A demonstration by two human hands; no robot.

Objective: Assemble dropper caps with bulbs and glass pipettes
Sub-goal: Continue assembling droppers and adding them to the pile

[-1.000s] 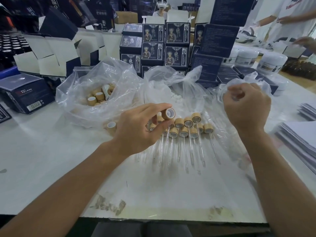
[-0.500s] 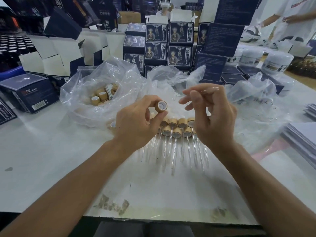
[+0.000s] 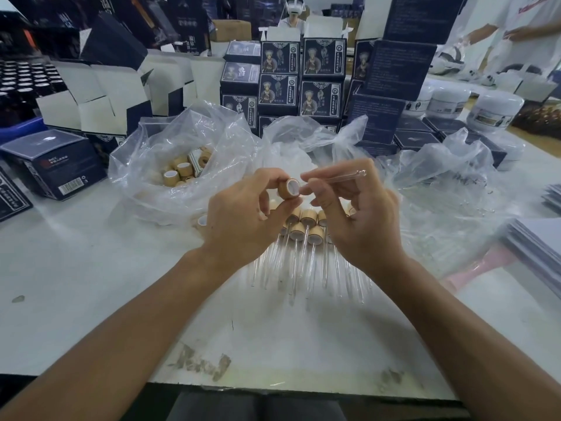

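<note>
On the table, stacked boxes stand along the far side, out of the way of the work. Nearer sit three clear bags with their mouths pulled open, likely so that parts can be picked out with one hand: the left bag holds loose wooden caps, the middle bag holds something pale that I cannot make out, and the right bag lies spread and seems to hold glass tubes, though they are hard to tell through the plastic.

Between the bags and the table's near edge lies a row of finished droppers, caps away from the person and pipettes pointing toward them, probably so they stay sorted and do not roll.

Above that row, the left hand pinches a cap between thumb and fingers, its open white-lined end turned right. The right hand pinches a pipette between thumb and forefinger, near its left end, with that end just beside the cap's opening. The two look lined up so the tube can be pushed in; whether it has touched the liner I cannot tell.
</note>
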